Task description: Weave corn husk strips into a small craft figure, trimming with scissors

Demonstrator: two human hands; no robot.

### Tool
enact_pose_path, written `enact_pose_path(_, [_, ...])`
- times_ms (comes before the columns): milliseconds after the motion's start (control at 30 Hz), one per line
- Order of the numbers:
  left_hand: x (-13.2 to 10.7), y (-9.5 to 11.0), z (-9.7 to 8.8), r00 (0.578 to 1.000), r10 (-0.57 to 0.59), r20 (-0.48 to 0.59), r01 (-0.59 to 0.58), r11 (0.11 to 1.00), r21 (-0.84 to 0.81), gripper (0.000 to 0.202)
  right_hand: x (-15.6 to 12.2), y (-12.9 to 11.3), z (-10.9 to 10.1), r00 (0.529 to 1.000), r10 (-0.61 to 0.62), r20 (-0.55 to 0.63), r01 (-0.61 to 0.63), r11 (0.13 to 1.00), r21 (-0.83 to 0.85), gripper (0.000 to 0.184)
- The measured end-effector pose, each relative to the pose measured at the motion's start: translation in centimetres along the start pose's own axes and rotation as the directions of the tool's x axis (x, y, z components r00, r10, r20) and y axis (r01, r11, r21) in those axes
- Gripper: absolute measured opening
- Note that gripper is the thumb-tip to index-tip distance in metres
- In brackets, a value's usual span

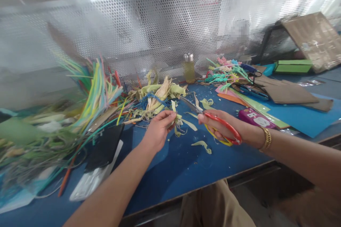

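My left hand [161, 127] is closed in a pinch on a pale green strip of corn husk [179, 120], whose loose ends stick out to the right of the fingers. My right hand [221, 122] grips a pair of scissors [225, 127] with red and yellow handles. The scissor blades point up and left, above the husk strip and apart from the left hand. A heap of corn husks [162, 92] with blue string on it lies just beyond my left hand. Curled husk scraps [203, 146] are scattered on the blue table [176, 181].
Colourful pipe cleaners [98, 88] and tangled fibres [34, 145] crowd the left side. A glass bottle [189, 69] stands by the perforated metal panel [170, 25]. At right are pastel pipe-cleaner flowers [229, 71], brown cardboard [290, 90], blue paper [306, 117] and a purple pouch [254, 117].
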State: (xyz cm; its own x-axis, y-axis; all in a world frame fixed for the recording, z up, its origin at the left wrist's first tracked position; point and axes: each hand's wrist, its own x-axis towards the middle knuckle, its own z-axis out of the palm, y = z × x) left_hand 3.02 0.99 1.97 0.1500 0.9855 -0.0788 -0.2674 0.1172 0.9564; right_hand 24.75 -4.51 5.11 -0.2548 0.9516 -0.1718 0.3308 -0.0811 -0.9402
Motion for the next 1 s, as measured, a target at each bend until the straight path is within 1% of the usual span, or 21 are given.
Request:
enact_pose_path(100, [0.0, 0.0, 0.0, 1.0, -0.01, -0.008, 0.01, 1.0, -0.001, 0.027, 0.4, 0.5, -1.1, 0.998, -0.036, -0.053, 0.035, 0.999, -0.031, 0.044])
enact_pose_path(167, [0.0, 0.0, 0.1, 1.0, -0.009, -0.016, 0.009, 1.0, -0.006, 0.026, 0.9, 0.8, -1.7, 0.991, -0.096, -0.092, 0.094, 0.995, -0.032, 0.04])
enact_pose_path(233, [0.0, 0.0, 0.1, 1.0, -0.007, -0.015, 0.007, 1.0, -0.007, 0.026, 1.6, 0.9, -1.8, 0.974, -0.169, -0.151, 0.169, 0.986, -0.009, 0.044])
enact_pose_path(300, [0.0, -0.1, 0.2, 1.0, 0.009, -0.003, -0.009, 1.0, 0.001, 0.026, 2.5, 0.9, -1.5, 0.954, -0.236, -0.184, 0.239, 0.971, -0.008, 0.05])
enact_pose_path(333, [0.0, -0.1, 0.2, 1.0, 0.024, 0.002, -0.024, 1.0, 0.006, 0.027, 2.9, 0.8, -1.2, 0.948, -0.261, -0.183, 0.262, 0.965, -0.018, 0.052])
enact_pose_path(400, [0.0, -0.2, 0.3, 0.998, 0.06, -0.002, -0.06, 0.998, 0.017, 0.029, 4.0, 0.4, -0.6, 0.947, -0.286, -0.145, 0.279, 0.958, -0.067, 0.053])
enact_pose_path(467, [0.1, -0.3, 0.3, 0.996, 0.089, -0.023, -0.089, 0.996, 0.029, 0.031, 5.0, 0.0, -0.3, 0.948, -0.296, -0.116, 0.267, 0.94, -0.212, 0.055])
enact_pose_path(533, [0.2, -0.3, 0.2, 0.993, 0.107, -0.044, -0.106, 0.994, 0.041, 0.031, 5.9, 0.0, -0.5, 0.945, -0.29, -0.151, 0.196, 0.873, -0.447, 0.061])
enact_pose_path(600, [0.3, -0.2, 0.0, 0.992, 0.119, -0.049, -0.117, 0.992, 0.053, 0.03, 6.7, 0.4, -1.1, 0.941, -0.265, -0.21, 0.062, 0.745, -0.664, 0.065])
enact_pose_path(667, [0.3, -0.1, -0.1, 0.992, 0.116, -0.047, -0.113, 0.992, 0.057, 0.029, 7.3, 1.2, -1.8, 0.956, -0.194, -0.221, -0.061, 0.603, -0.796, 0.057])
enact_pose_path(733, [0.3, -0.1, -0.2, 0.994, 0.097, -0.044, -0.095, 0.994, 0.05, 0.029, 7.4, 2.0, -2.3, 0.965, -0.162, -0.204, -0.098, 0.502, -0.859, 0.052])
enact_pose_path(833, [0.4, -0.2, -0.3, 0.996, 0.077, -0.044, -0.074, 0.996, 0.047, 0.028, 7.1, 2.4, -2.6, 0.981, -0.147, -0.129, -0.061, 0.4, -0.914, 0.05])
enact_pose_path(900, [0.4, -0.2, -0.2, 0.995, 0.084, -0.052, -0.082, 0.995, 0.051, 0.027, 6.6, 1.9, -2.5, 0.987, -0.138, -0.083, -0.031, 0.34, -0.94, 0.044])
enact_pose_path(933, [0.4, -0.3, -0.2, 0.994, 0.094, -0.057, -0.091, 0.994, 0.059, 0.026, 6.4, 1.5, -2.4, 0.988, -0.132, -0.077, -0.032, 0.314, -0.949, 0.04])
enact_pose_path(967, [0.4, -0.3, -0.2, 0.992, 0.107, -0.06, -0.103, 0.992, 0.07, 0.025, 6.2, 1.1, -2.3, 0.987, -0.131, -0.09, -0.047, 0.3, -0.953, 0.036])
enact_pose_path(1000, [0.4, -0.3, -0.2, 0.991, 0.121, -0.06, -0.116, 0.99, 0.086, 0.024, 6.0, 0.6, -2.1, 0.982, -0.144, -0.119, -0.071, 0.303, -0.95, 0.033])
